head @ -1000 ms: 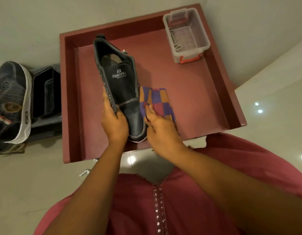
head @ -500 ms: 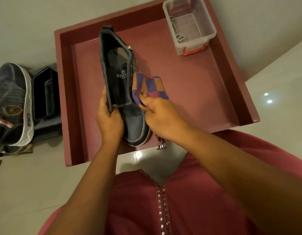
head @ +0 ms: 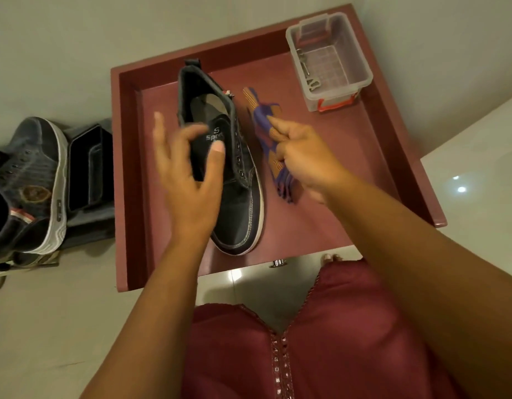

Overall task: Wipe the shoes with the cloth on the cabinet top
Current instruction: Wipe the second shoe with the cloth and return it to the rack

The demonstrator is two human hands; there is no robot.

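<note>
While the black shoe point(head: 234, 180) lies sole-down on the maroon cabinet top point(head: 329, 197), the left hand point(head: 188, 180) is spread above its tongue with fingers straight and splayed, gripping nothing; motion blur softens the fingers, and I cannot tell whether any of them touches the shoe. The shoe is a smooth, leather-looking high-top with a row of small round eyelets, pale stitching curving round the toe cap, a thin white sole edge and a pull tab at the heel; white lettering shows on the insole, partly hidden by the thumb. Its toe points toward the person, its heel toward the wall.

Just to the right of the shoe, the right hand point(head: 301, 156) pinches the cloth point(head: 270, 139) between curled fingers and thumb. The cloth is a soft woven piece in purple and orange blocks, bunched into a long crumpled strip, its lower end hanging in folds below the hand.

The cabinet top is a flat square surface with a raised rim on three sides. In its far right corner sits a clear plastic box point(head: 329, 61), rectangular with rounded corners and a red clip, holding small metal items. On the floor to the left stand a grey sneaker point(head: 33, 182) with a thick, ridged white sole and a dark rectangular tray point(head: 88, 168).
</note>
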